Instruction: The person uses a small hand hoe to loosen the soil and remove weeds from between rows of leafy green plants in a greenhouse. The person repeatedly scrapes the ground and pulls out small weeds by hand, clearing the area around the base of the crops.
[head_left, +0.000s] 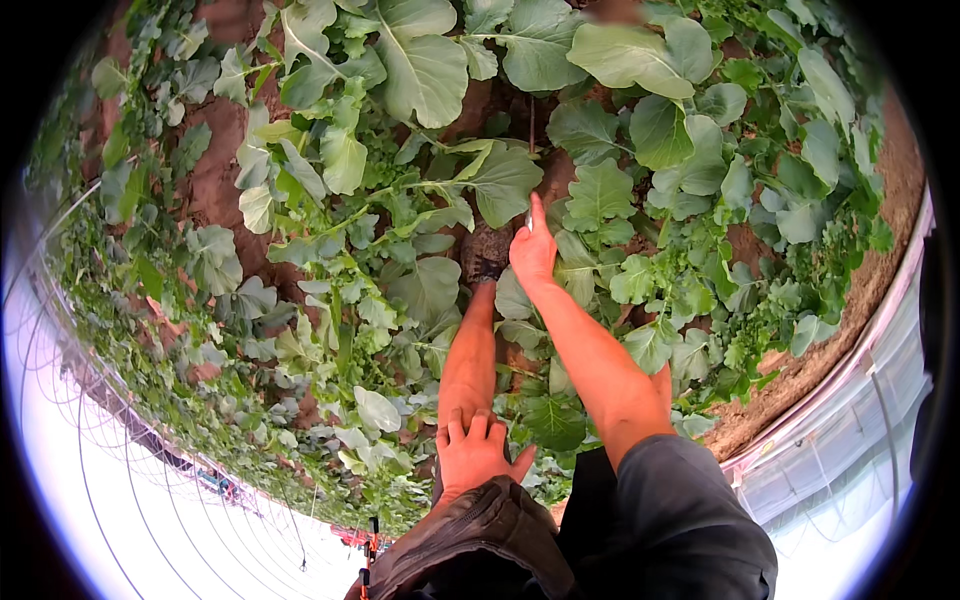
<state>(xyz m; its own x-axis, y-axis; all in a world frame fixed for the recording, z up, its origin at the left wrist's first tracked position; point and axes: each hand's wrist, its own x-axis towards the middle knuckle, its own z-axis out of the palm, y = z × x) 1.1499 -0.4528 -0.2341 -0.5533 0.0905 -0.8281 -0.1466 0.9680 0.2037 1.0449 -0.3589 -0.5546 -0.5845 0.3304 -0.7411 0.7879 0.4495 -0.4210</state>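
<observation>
My left hand (480, 454) rests palm down on my bare leg (469, 360), fingers spread and thumb out to the right. Among the leaves stands my mud-covered shoe (486, 251). Just right of the shoe is my right hand (532, 251), fingers curled and index finger stretched forward. A small pale, shiny object (530, 223) shows between its thumb and index finger; its kind cannot be told. The fingertip is close beside a broad lobed leaf (506, 184) of a leafy green plant. A thin upright stick (532, 124) stands beyond the fingertip.
Dense leafy plants (420, 67) surround me, with reddish-brown soil (217, 180) between them. A bare dirt strip (780, 397) curves along the right, beside translucent plastic sheeting (840, 442). Thin curved hoops (82, 457) rise at the lower left.
</observation>
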